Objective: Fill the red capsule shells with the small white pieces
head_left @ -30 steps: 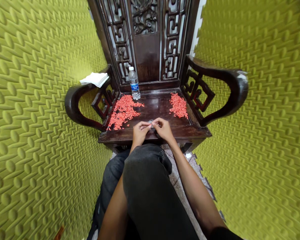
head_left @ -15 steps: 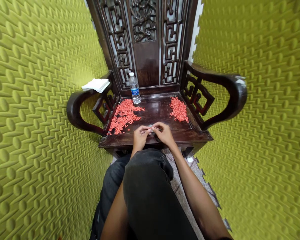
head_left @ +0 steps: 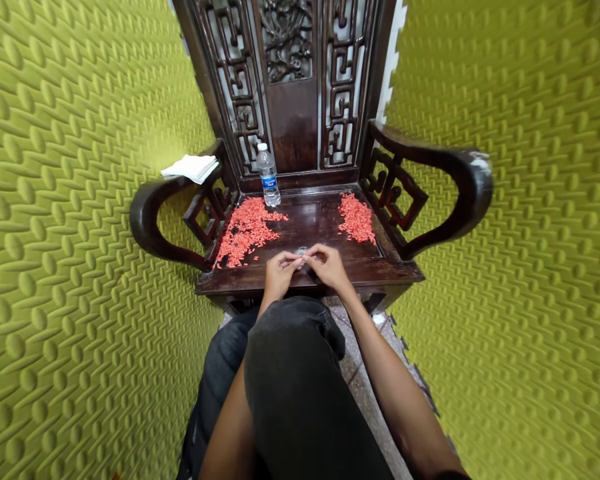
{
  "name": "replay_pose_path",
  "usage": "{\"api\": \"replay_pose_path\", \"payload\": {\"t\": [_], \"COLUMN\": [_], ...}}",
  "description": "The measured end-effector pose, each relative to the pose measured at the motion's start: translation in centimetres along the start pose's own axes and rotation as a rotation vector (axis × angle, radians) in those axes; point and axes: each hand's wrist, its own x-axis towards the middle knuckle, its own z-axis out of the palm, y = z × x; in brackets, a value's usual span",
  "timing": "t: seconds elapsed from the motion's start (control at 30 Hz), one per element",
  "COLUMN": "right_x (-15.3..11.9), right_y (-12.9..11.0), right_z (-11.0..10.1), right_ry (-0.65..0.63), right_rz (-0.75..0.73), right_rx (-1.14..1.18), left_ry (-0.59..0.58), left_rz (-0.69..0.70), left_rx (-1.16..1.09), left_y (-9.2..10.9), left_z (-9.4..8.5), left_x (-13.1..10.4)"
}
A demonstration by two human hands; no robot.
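Over the front of the dark wooden chair seat (head_left: 310, 223), my left hand (head_left: 281, 270) and my right hand (head_left: 327, 265) meet fingertip to fingertip. Both are closed in a pinch. Whatever is between the fingers is too small and too hidden to name; a pale, shiny bit shows just behind the fingertips. Beyond my left hand spreads a wide heap of small red-orange pieces (head_left: 247, 227), with a few strays near its edge. A smaller pile of the same pieces (head_left: 357, 219) lies on the right side of the seat.
A clear water bottle (head_left: 269, 177) with a white cap stands upright behind the left heap. Folded white tissue (head_left: 191, 168) rests on the left armrest (head_left: 145, 213). The right armrest (head_left: 473, 193) curves forward. My raised knee (head_left: 290, 327) is close below my hands.
The whole view has shifted very slightly. My hands stay pinched together at the same place, with only tiny finger movement; the piles and bottle look unchanged.
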Motion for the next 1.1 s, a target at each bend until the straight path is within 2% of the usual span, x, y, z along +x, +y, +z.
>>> {"api": "replay_pose_path", "payload": {"t": [0.3,0.57,0.77,0.93,1.0,1.1], "right_x": [0.3,0.4,0.2,0.0,0.1,0.4], "right_y": [0.5,1.3,1.5,1.7,1.8,2.1], "right_z": [-0.2,-0.4,0.0,0.1,0.0,-0.1], "right_ry": [-0.063,-0.129,-0.124,-0.079,-0.047,0.013], "right_rz": [0.047,0.089,0.09,0.095,0.106,0.136], "right_rx": [0.057,0.055,0.025,0.002,0.004,0.016], "left_ry": [0.003,0.065,0.088,0.056,0.05,0.107], "left_rz": [-0.017,-0.016,0.009,0.035,0.046,0.075], "left_rx": [-0.014,-0.034,-0.008,0.132,0.238,0.457], "left_y": [-0.1,-0.3,-0.2,0.2,0.6,1.8], "left_z": [-0.4,-0.3,-0.1,0.3,-0.3,-2.8], "left_x": [0.0,-0.1,-0.1,-0.1,0.2,0.8]}}
